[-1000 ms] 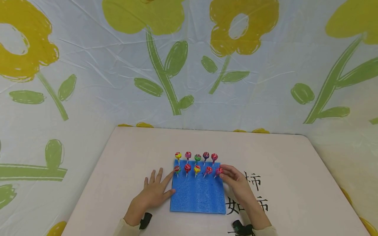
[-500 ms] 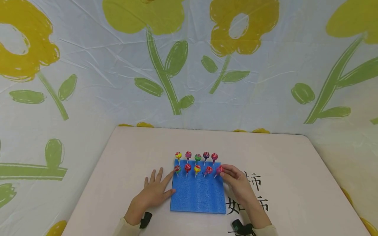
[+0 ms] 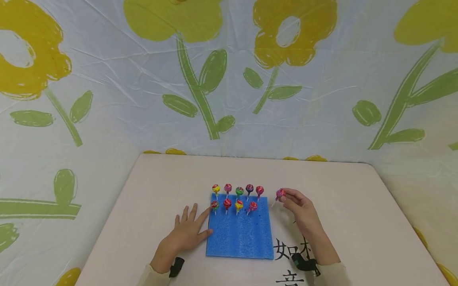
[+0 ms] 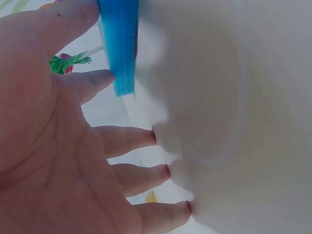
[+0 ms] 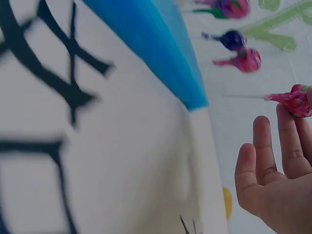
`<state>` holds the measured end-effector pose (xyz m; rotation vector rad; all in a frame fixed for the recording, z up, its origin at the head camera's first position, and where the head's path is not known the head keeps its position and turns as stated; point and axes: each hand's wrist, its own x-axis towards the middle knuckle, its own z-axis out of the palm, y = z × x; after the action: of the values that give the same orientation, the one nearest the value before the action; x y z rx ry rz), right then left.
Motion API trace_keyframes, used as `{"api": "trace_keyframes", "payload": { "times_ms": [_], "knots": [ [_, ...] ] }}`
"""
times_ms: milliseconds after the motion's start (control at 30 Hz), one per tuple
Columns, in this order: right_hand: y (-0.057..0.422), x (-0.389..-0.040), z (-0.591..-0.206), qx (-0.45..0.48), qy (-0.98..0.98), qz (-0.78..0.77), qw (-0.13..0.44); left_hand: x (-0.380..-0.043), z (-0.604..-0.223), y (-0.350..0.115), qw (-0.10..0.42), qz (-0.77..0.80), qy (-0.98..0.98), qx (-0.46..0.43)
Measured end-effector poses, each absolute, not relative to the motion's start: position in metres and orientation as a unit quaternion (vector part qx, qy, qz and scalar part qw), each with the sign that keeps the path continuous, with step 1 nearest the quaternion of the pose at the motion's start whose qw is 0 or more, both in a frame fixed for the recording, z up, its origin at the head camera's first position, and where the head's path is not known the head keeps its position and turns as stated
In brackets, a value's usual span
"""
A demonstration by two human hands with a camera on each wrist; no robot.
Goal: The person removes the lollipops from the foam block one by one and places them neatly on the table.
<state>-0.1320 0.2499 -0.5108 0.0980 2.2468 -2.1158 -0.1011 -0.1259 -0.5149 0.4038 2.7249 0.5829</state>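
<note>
My right hand (image 3: 302, 208) pinches a pink lollipop (image 3: 280, 194) by its wrapped head, off the right edge of a blue foam board (image 3: 239, 238). In the right wrist view that lollipop (image 5: 295, 100) has its bare white stick free of the foam. My left hand (image 3: 187, 234) is spread flat at the board's left edge, thumb and index fingertip touching it; the left wrist view shows its straight fingers (image 4: 129, 141) against the table and foam. Two rows of lollipops stand in the board, among them a yellow one (image 3: 239, 205) and a pink one (image 3: 252, 206) in the front row.
The pale table (image 3: 154, 178) carries black written characters (image 3: 286, 249) right of the board. Behind it hangs a white cloth (image 3: 143, 79) printed with yellow flowers. A black strap (image 3: 176, 267) is on the left wrist, another (image 3: 304, 262) on the right.
My right hand has pulled the rightmost front-row lollipop out of the foam and moved it right and away from me. The left hand stays in place.
</note>
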Motion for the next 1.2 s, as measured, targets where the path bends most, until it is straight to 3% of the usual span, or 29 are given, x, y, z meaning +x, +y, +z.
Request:
{"api": "trace_keyframes", "payload": {
  "times_ms": [267,500,1200],
  "knots": [
    [0.285,-0.161,-0.510,0.025,0.754,-0.656,0.015,-0.101,-0.514,-0.127,0.164,0.208,0.954,0.141],
    [0.303,-0.184,-0.508,0.060,0.788,-0.611,0.043,-0.101,-0.515,-0.127,0.163,0.216,0.952,0.144],
    [0.303,-0.212,-0.527,0.118,0.853,-0.507,0.038,-0.102,-0.512,-0.126,0.170,0.212,0.952,0.141]
  ]
}}
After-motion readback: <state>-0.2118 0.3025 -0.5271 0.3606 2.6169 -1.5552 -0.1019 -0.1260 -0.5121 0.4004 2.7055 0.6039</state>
